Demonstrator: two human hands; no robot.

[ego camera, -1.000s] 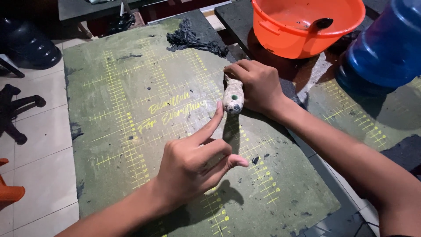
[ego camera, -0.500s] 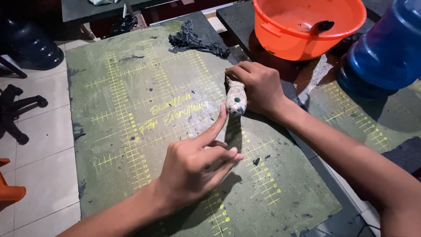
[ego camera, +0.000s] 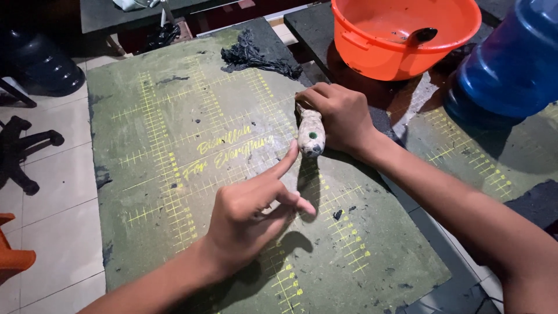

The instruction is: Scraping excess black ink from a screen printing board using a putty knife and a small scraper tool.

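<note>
- At far left, on pale floor tiles: black chair base with castors, a dark rounded object above it, an orange edge at the lower corner.
- Across the middle: worn green cutting mat with yellow grid lines and yellow script, stained and flecked with dark scraps.
- Near the mat's top edge: clump of black shreds.
- Over the mat's lower centre: left hand, holding nothing, index finger stretched toward the tool, tip just beside its butt end, other fingers loosely curled; contact with the mat not discernible.
- Right of centre, at the mat's right edge: pale, grimy tool handle with a small green dot, lying roughly upright in view, butt end pointing toward the lower edge.
- Wrapped round the upper part of that handle: right hand, fingers closed tight on it; working end hidden beneath the hand.
- Up and to the right: orange plastic basin with a dark spoon-like piece resting inside.
- At far right: large blue water jug, beside a second green mat.
</note>
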